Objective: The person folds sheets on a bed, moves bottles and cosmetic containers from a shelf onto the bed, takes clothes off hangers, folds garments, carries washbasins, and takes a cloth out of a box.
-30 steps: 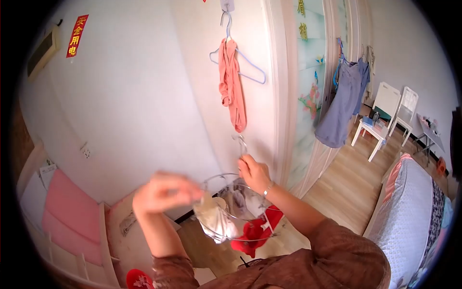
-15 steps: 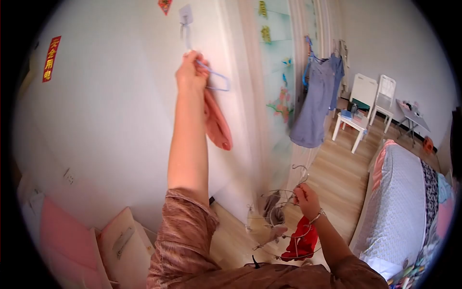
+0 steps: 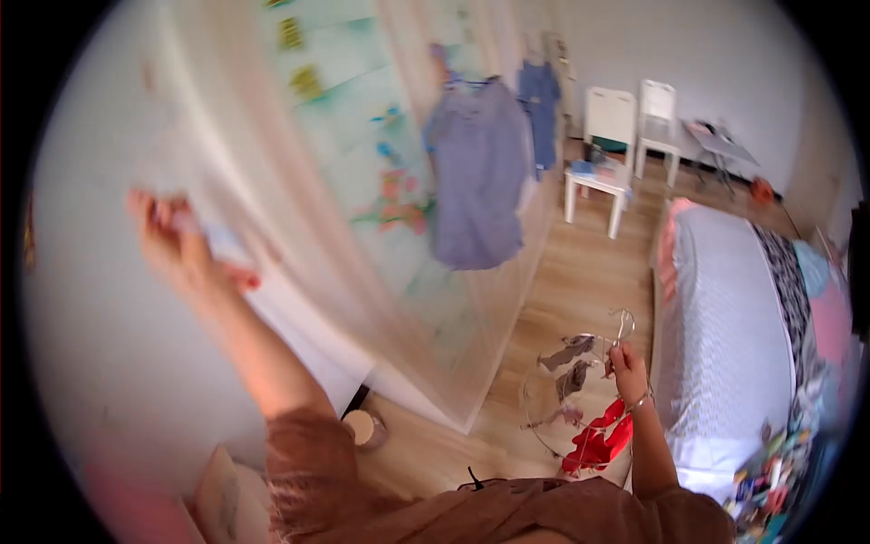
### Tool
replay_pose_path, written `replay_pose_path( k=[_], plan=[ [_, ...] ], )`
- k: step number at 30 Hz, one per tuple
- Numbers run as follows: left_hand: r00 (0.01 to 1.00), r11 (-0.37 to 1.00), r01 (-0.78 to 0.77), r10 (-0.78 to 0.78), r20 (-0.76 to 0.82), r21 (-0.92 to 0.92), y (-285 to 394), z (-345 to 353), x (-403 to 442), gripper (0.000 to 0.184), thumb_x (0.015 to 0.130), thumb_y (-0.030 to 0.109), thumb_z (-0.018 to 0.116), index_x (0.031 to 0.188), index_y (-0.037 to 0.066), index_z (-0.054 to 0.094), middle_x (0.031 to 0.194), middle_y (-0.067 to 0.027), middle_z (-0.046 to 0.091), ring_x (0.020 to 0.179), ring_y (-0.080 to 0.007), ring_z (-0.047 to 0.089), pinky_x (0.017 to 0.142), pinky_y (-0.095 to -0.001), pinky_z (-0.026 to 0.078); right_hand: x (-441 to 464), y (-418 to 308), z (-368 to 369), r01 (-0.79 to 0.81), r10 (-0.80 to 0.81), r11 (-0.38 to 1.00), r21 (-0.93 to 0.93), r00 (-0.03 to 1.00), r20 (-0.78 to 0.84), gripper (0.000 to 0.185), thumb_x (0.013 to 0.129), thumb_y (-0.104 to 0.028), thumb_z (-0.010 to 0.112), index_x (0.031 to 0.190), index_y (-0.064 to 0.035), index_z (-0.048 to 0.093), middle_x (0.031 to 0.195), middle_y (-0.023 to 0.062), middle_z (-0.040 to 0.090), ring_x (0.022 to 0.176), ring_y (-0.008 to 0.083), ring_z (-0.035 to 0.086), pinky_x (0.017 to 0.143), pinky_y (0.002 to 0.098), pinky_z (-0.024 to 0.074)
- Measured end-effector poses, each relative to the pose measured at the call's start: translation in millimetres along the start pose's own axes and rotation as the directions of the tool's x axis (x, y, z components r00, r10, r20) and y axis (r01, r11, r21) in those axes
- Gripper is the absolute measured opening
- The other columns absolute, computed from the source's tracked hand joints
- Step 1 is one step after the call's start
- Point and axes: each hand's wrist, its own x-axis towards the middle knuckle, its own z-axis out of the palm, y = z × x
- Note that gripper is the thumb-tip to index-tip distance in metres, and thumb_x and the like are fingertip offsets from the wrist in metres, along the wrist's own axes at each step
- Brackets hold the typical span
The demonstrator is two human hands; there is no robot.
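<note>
My left hand (image 3: 177, 240), smeared by motion, is raised at the left beside the wall. Its fingers look curled around a pale blue clothes hanger (image 3: 223, 241), whose outline is blurred. Just below it shows the end of a pinkish-red item (image 3: 245, 276), mostly hidden by my hand and forearm. Low on the right, my right hand (image 3: 627, 370) is closed on the hook stem of a round metal clip hanger (image 3: 526, 399). Clipped to its ring hang a red cloth piece (image 3: 594, 446) and small grey-brown pieces like socks (image 3: 571, 379).
A sheer curtain (image 3: 362, 299) with a hanging grey-blue dress (image 3: 478, 172) stands ahead. A bed (image 3: 725, 335) lies right. White chairs (image 3: 609, 113) and a small white table (image 3: 598, 177) stand at the back. A round-topped container (image 3: 362, 428) sits near the wall.
The view has swung right, so wall and curtain sit further left. My left hand now appears lower and further left; my right hand and the clip hanger appear further right.
</note>
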Motion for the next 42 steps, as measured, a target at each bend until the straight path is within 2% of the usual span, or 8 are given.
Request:
replay_pose_path(
  k=[8,16,22,23,28,32,38,42],
  plan=[
    [0.929,0.950,0.222,-0.138,-0.342,0.221,-109,110,-229,0.018,0.083,0.021,0.048,0.088,0.006,0.040,0.055,0.0017,0.035,0.038,-0.0062,0.027,0.039,-0.0194,0.023,56,3,-86,0.020,0.023,0.951,0.309,0.991,-0.132,0.021,0.085,-0.017,0.043,0.071,-0.0038,0.048,0.056,-0.0029,0.042,0.049,0.0055,0.038,0.046,0.0185,0.0318],
    [0.974,0.871,0.225,-0.218,-0.066,0.437,-226,149,-339,0.015,0.080,0.012,0.049,0.088,0.003,0.039,0.062,-0.0067,0.045,0.040,-0.0120,0.036,0.039,-0.0218,0.032,119,19,-167,0.010,0.075,0.918,0.397,0.977,-0.198,0.021,0.085,-0.020,0.044,0.071,-0.0056,0.050,0.058,-0.0026,0.043,0.049,0.0052,0.036,0.046,0.0176,0.0292],
    [0.733,0.688,0.661,-0.678,-0.060,0.298,-306,150,-358,0.010,0.070,0.000,0.048,0.067,0.001,0.039,0.056,-0.0107,0.046,0.037,-0.0135,0.042,0.032,-0.0198,0.035,192,63,-202,-0.006,0.132,0.906,0.423,0.954,-0.270,0.024,0.085,-0.025,0.044,0.070,-0.0067,0.051,0.053,-0.0041,0.038,0.047,0.0045,0.033,0.044,0.0179,0.0248],
    [0.619,0.574,0.724,-0.785,0.005,0.383,-319,133,-361,0.027,0.075,0.012,0.054,0.090,0.000,0.035,0.058,-0.0101,0.044,0.042,-0.0147,0.042,0.037,-0.0244,0.038,207,70,-206,-0.002,0.143,0.900,0.437,0.946,-0.290,0.023,0.085,-0.024,0.043,0.070,-0.0078,0.051,0.052,-0.0048,0.038,0.046,0.0042,0.032,0.043,0.0177,0.0235],
    [0.791,0.734,0.573,-0.612,-0.011,0.366,-434,136,-362,0.018,0.072,0.001,0.048,0.089,-0.001,0.041,0.057,-0.0067,0.045,0.047,-0.0156,0.044,0.041,-0.0242,0.038,293,103,-231,0.040,0.171,0.898,0.439,0.885,-0.432,0.020,0.083,-0.021,0.045,0.069,-0.0087,0.051,0.053,-0.0049,0.040,0.042,0.0039,0.031,0.039,0.0175,0.0203],
    [0.280,0.156,0.946,-0.837,-0.470,0.286,-522,138,-348,0.005,0.069,-0.002,0.049,0.071,0.003,0.050,0.061,-0.0031,0.049,0.044,-0.0113,0.045,0.034,-0.0205,0.034,369,113,-260,0.095,0.194,0.884,0.459,0.817,-0.543,0.019,0.082,-0.020,0.047,0.068,-0.0087,0.053,0.053,-0.0041,0.041,0.045,0.0040,0.032,0.041,0.0183,0.0224],
    [0.665,0.675,0.704,-0.736,0.126,0.222,-675,152,-330,0.017,0.058,-0.020,0.052,0.067,-0.006,0.048,0.061,-0.0124,0.046,0.050,-0.0189,0.050,0.036,-0.0255,0.041,460,113,-304,0.210,0.125,0.906,0.367,0.696,-0.707,0.020,0.081,-0.025,0.049,0.068,-0.0100,0.051,0.051,-0.0059,0.037,0.043,0.0028,0.031,0.040,0.0173,0.0224],
    [0.712,0.793,0.551,-0.609,0.349,0.258,-775,163,-320,0.012,0.064,-0.015,0.052,0.065,-0.005,0.045,0.059,-0.0103,0.044,0.044,-0.0174,0.046,0.036,-0.0238,0.039,530,127,-340,0.271,0.062,0.908,0.319,0.666,-0.743,0.020,0.082,-0.025,0.048,0.069,-0.0092,0.050,0.050,-0.0064,0.036,0.042,0.0023,0.026,0.038,0.0175,0.0179]
  ],
)
